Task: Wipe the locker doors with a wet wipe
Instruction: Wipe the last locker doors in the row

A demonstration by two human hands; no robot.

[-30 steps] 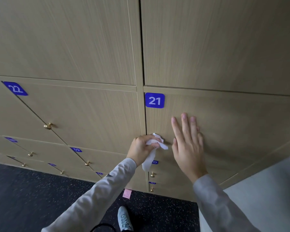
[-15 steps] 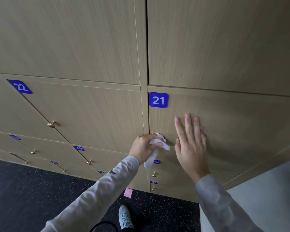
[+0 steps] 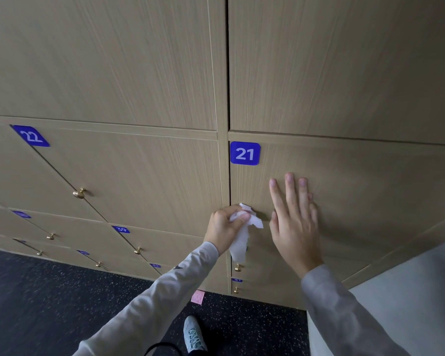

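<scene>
A wall of tan wood-grain locker doors fills the view. My left hand point(image 3: 222, 227) grips a crumpled white wet wipe point(image 3: 242, 235) against the left edge of locker door 21 point(image 3: 357, 181), where the wipe covers the spot a knob would sit; its loose end hangs down. My right hand point(image 3: 294, 219) lies flat on door 21 with straight fingers, just right of the wipe and below the blue number plate 21 point(image 3: 245, 153).
Locker door 22 point(image 3: 139, 181) with a brass knob point(image 3: 79, 193) lies to the left, lower doors with small knobs beneath. A pink note point(image 3: 197, 296) lies on the dark speckled floor point(image 3: 49, 304) by my shoe point(image 3: 194, 335). A pale wall point(image 3: 416, 291) stands at right.
The view has shifted slightly right. My left hand keeps working the wipe at the same spot on door 21's edge; my right hand stays flat on the door.
</scene>
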